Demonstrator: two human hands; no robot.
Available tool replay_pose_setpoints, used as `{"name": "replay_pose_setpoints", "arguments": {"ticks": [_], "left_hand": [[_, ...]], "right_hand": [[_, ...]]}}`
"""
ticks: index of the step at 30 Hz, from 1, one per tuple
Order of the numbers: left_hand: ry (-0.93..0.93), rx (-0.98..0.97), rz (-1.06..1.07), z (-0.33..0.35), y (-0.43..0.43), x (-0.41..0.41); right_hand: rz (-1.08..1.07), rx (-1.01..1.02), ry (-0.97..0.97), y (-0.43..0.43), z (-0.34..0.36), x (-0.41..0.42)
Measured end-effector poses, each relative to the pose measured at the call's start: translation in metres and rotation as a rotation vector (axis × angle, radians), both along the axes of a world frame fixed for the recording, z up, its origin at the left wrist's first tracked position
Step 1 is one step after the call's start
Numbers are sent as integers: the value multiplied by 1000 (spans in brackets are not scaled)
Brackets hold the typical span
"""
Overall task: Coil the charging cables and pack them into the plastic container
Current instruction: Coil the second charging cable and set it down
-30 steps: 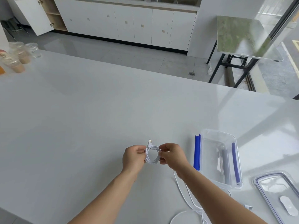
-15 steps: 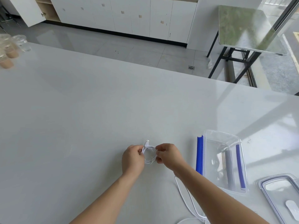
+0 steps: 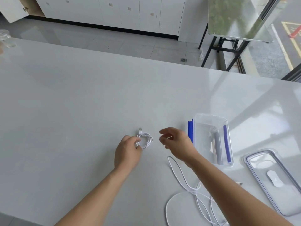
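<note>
A small coiled white charging cable (image 3: 145, 139) with its USB plug pointing up-left is pinched at its left side by my left hand (image 3: 127, 150). My right hand (image 3: 175, 141) hovers just right of the coil, fingers spread, holding nothing. A clear plastic container (image 3: 211, 118) with blue clips stands open right of my right hand, with nothing visible inside. More loose white cable (image 3: 180, 175) lies uncoiled on the table under my right forearm.
The container's clear lid (image 3: 254, 167) lies flat at the right edge of the white table (image 3: 73, 103). A clear cup (image 3: 5, 38) stands at the far left. Beyond the table are floor, white cabinets and a metal-legged table (image 3: 234, 15).
My right hand has let go of the coil and moved right, fingers now spread. My left hand still holds the coil. The camera tilted down and the loose cable came into view.
</note>
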State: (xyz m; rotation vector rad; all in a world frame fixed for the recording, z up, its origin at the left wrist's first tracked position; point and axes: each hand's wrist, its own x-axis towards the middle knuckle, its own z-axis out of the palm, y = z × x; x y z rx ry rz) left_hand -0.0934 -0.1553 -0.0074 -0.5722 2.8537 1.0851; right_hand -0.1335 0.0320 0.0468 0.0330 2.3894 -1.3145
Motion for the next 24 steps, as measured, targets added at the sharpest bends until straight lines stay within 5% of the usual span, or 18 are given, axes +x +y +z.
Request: {"name": "replay_pose_setpoints", "arguments": {"ticks": [8,14,24], "left_hand": [[39,170,-152,23,56,69],[101,175,-331,24,103,112],[97,193,-450,26,156,143]], "right_hand": [[-315,-138,118,108,36,104],[-522,56,82,178,-2,164],[-20,699,279,171,-64,212]]}}
